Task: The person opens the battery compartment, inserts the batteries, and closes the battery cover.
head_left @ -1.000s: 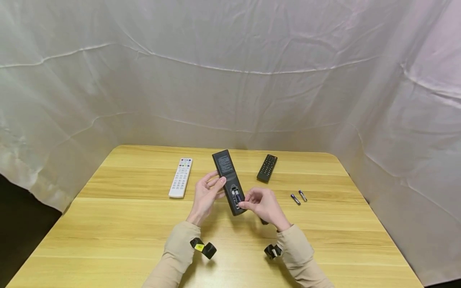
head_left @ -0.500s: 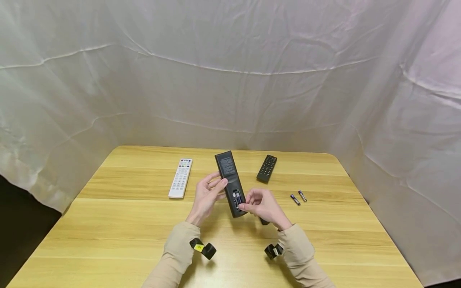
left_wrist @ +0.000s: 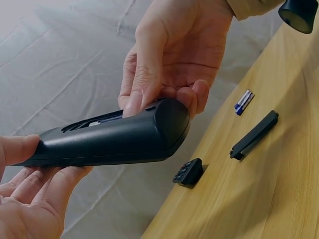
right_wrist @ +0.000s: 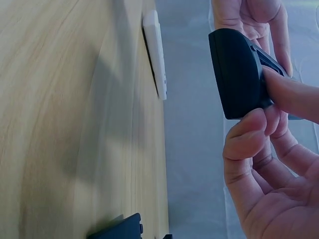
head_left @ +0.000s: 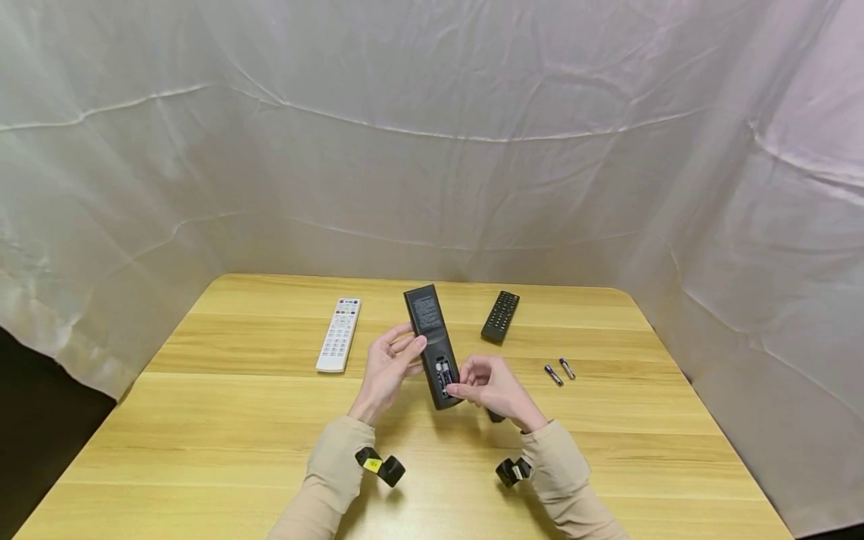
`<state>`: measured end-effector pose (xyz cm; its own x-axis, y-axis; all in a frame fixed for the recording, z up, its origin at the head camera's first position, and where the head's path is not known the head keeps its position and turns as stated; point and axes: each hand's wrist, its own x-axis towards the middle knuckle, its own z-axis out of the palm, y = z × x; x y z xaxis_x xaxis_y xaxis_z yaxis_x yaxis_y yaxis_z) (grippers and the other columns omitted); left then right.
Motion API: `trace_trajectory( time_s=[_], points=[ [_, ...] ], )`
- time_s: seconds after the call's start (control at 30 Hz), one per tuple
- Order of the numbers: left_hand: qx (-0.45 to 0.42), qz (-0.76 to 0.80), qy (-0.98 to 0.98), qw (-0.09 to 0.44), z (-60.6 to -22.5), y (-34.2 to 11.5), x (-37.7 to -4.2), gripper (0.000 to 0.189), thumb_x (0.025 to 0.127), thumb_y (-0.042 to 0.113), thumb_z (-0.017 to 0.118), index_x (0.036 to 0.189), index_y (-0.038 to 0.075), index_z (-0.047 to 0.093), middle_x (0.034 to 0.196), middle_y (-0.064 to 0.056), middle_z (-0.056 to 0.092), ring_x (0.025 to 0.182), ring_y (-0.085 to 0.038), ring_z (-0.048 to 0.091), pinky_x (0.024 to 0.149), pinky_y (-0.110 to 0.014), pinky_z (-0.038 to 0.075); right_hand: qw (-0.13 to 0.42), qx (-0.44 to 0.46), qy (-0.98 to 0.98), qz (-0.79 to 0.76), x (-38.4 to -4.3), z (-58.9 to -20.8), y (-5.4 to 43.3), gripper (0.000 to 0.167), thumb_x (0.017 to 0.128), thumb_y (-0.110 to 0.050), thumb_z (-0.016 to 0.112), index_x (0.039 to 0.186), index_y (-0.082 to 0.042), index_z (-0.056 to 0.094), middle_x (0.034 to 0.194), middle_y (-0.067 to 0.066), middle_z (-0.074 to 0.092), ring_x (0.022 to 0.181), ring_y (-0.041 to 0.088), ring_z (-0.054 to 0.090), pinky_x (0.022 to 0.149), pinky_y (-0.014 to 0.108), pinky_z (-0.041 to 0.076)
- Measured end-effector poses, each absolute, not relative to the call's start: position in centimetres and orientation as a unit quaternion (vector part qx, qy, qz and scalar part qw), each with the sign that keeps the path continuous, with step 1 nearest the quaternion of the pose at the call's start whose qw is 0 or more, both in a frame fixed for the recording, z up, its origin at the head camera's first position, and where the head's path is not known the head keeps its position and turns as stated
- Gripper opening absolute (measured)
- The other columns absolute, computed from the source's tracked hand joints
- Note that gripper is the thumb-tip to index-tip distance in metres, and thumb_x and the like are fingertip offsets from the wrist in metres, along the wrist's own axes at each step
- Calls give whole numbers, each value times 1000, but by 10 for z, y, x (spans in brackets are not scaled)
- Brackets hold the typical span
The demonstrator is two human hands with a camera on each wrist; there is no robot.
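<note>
One smooth black remote (head_left: pixel 424 311) seemingly holds cylindrical batteries (head_left: pixel 446 372).

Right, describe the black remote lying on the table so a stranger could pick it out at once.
On the wooden table, in the head view, look to the far edge, right of centre. There lies a black remote, beyond and left of the two loose batteries. Unlike the white remote, it is black; unlike the raised remote, it lies flat, buttons up.
</note>
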<state>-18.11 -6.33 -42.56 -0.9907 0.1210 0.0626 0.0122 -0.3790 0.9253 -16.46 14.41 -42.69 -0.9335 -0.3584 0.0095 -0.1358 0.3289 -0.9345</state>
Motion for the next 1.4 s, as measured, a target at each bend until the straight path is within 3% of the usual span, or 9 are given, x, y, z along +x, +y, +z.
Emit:
trace_trajectory(
  time_s=[0.53,0.73,0.97,1.1,1.2,1.33,1.4],
  points=[
    [46,820,570,31,-428,-61,-181,39,97,-1,60,135,-6,52,122,-29,69,82,-9,75,80,-33,66,90,-176,823,-532,-166,-430,148,23,86,-11,78,86,3,60,70,1,58,57,5,50,49,17,46],
    [43,819,572,29,-428,-61,-182,39,97,0,60,135,-6,53,122,-29,69,82,-9,75,80,-33,66,81,-162,826,-534,-170,-432,151,21,91,-18,74,88,1,64,67,0,59,56,12,52,48,23,49],
    [32,823,566,26,-429,-61,-182,38,97,0,61,134,-6,53,115,-21,74,81,-9,75,78,-31,67,55,-149,832,-531,-175,-434,156,19,96,-14,68,98,6,68,77,23,65,62,17,60,55,32,60],
    [30,824,565,25,-429,-61,-183,38,97,0,61,135,-5,53,117,-23,73,81,-10,75,78,-32,67,0,-118,889,-443,-174,-435,159,10,93,-12,70,94,-2,71,82,18,71,68,16,62,60,28,59],
    [30,823,567,24,-429,-61,-183,39,97,0,61,135,-5,53,118,-24,72,81,-10,75,78,-31,67,-31,-99,928,-358,-173,-437,160,5,89,-10,73,91,-6,72,77,8,70,68,14,60,61,25,51],
    [31,822,568,23,-428,-61,-183,39,97,0,61,135,-5,53,118,-23,72,81,-9,75,77,-30,66,-44,-87,955,-279,-172,-441,161,14,85,-9,76,97,-3,73,72,7,67,64,15,57,57,28,48],
    [30,823,567,22,-428,-61,-183,39,97,0,61,135,-5,53,117,-23,73,81,-9,75,77,-30,66,-46,-83,963,-252,-170,-442,161,21,84,-10,77,102,-1,73,78,11,70,66,18,59,60,34,54]
  ],
)
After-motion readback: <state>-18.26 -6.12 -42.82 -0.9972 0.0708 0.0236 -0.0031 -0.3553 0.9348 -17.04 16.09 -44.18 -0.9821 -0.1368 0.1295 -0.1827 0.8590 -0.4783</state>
